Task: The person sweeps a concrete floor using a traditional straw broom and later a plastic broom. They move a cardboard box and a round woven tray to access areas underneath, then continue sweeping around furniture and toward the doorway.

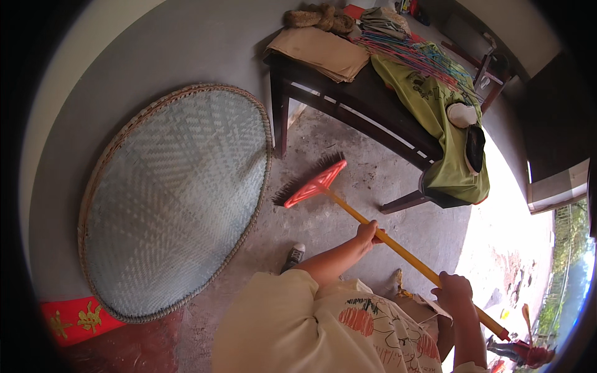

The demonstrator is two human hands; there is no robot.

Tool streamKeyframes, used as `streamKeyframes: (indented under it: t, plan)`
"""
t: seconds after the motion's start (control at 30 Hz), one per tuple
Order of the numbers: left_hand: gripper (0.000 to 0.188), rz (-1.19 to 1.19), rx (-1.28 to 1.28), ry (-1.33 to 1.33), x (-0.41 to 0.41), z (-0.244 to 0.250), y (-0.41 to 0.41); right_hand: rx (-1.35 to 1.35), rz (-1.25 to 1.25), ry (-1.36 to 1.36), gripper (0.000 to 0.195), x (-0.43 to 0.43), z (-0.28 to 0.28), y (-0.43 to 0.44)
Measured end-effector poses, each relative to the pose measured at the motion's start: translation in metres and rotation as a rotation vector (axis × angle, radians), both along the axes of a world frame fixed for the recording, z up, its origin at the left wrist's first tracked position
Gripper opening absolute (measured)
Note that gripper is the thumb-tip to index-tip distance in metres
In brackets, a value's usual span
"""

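A broom with a red plastic head [316, 183] and dark bristles is low over the concrete floor [345, 217]. Both of my hands grip its yellow handle [406, 256]. My left hand [370, 234] is around the pole's middle, nearer the head. Higher up, close to the red end cap, my right hand [453, 293] wraps the handle. The head lies between a large round woven bamboo tray [177, 200] and a dark wooden bench [345, 95]. Dark dirt specks mark the floor around the bristles.
On the bench rest brown paper sheets [322, 51], a yellow-green cloth [415, 88], thin coloured rods [415, 56] and a pair of shoes [475, 148]. The tray leans against the grey wall [205, 42]. Behind my arms is a cardboard box [419, 310]. Outside, at lower right, stands a person [524, 352].
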State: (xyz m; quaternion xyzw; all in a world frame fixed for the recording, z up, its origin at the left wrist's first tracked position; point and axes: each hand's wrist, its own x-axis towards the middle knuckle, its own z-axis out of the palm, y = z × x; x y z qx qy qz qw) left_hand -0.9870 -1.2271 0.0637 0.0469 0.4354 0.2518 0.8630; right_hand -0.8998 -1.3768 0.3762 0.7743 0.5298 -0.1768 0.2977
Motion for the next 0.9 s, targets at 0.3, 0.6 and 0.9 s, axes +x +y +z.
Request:
streamKeyframes:
  t: [0.3,0.6,0.9]
  plan:
    - [0.016,-0.221,-0.202,0.101,0.011,-0.071,-0.015,-0.089,-0.364,0.347,0.045,0.019,-0.015,-0.062]
    - [0.025,-0.079,-0.289,0.130,-0.027,-0.072,0.016,0.081,-0.994,1.119,0.037,-0.045,-0.078,-0.012]
    - [0.019,0.002,-0.128,0.572,-0.058,-0.112,0.084,-0.036,-1.113,1.325,0.028,-0.065,-0.225,0.142]
